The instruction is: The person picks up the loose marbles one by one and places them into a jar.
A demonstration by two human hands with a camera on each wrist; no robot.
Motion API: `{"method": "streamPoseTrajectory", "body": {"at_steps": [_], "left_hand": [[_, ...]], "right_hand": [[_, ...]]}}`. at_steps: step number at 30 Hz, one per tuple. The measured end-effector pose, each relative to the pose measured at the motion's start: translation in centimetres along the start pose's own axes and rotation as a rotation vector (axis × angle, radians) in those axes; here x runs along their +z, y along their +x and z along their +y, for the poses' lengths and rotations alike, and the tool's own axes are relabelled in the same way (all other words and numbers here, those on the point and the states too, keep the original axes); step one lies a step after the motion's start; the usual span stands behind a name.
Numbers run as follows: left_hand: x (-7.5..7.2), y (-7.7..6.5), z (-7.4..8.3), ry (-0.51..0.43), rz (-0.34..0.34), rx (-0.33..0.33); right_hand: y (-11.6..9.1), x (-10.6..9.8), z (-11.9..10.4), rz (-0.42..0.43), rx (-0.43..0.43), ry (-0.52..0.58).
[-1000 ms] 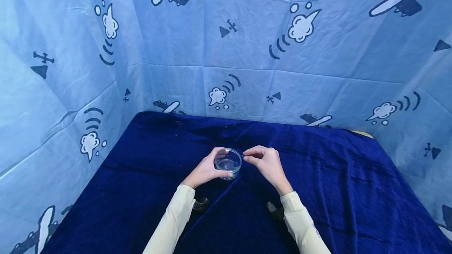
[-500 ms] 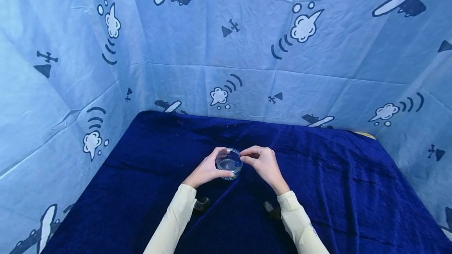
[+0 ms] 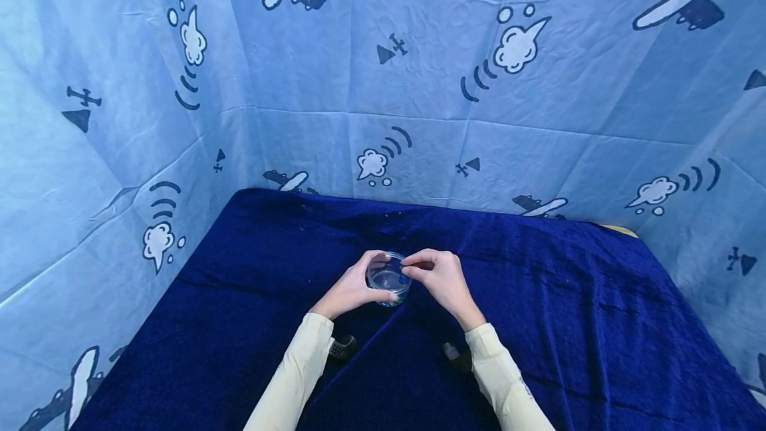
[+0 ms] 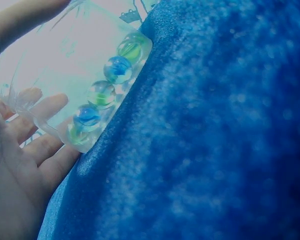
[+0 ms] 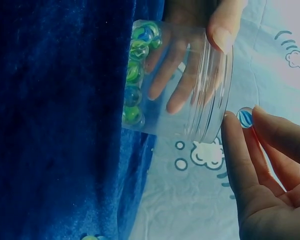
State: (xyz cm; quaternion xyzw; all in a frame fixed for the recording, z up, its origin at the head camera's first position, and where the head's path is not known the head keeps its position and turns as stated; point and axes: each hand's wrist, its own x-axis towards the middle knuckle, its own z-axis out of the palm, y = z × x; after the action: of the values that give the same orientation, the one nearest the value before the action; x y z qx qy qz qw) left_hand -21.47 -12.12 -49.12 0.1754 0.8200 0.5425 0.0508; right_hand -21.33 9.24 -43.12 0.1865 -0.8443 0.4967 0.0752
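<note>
A clear round jar [image 3: 383,281] stands on the blue cloth, its top uncovered. My left hand [image 3: 352,290] grips it from the left side, thumb in front and fingers behind. Several glass marbles [image 4: 118,69] with green and blue swirls lie on its bottom. My right hand [image 3: 441,279] pinches a clear marble with blue stripes [image 5: 245,118] between thumb and fingertips. That marble is at the jar's rim, and a fingertip lies close to or against the rim. In the head view, the fingers hide most of the held marble.
Dark blue velvety cloth [image 3: 538,298] covers the table. Light blue curtains with aeroplane prints [image 3: 419,85] rise behind and at the sides. Small dark devices [image 3: 342,348] sit under both wrists. At the right wrist view's bottom edge, a green and blue round thing [image 5: 91,237] is partly cut off.
My right hand has moved left, bringing the pinched marble from beside the jar to its rim. The left hand and jar have stayed nearly still.
</note>
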Motion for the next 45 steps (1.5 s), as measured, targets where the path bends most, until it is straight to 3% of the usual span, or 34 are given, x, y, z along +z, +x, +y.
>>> {"method": "streamPoseTrajectory", "body": {"at_steps": [31, 45], "left_hand": [[0.03, -0.18, 0.20, 0.006, 0.001, -0.012], [-0.04, -0.28, 0.39, -0.001, 0.000, -0.034]], "right_hand": [[-0.22, 0.20, 0.00, 0.024, 0.024, -0.021], [-0.39, -0.46, 0.34, 0.041, 0.082, 0.054]]}}
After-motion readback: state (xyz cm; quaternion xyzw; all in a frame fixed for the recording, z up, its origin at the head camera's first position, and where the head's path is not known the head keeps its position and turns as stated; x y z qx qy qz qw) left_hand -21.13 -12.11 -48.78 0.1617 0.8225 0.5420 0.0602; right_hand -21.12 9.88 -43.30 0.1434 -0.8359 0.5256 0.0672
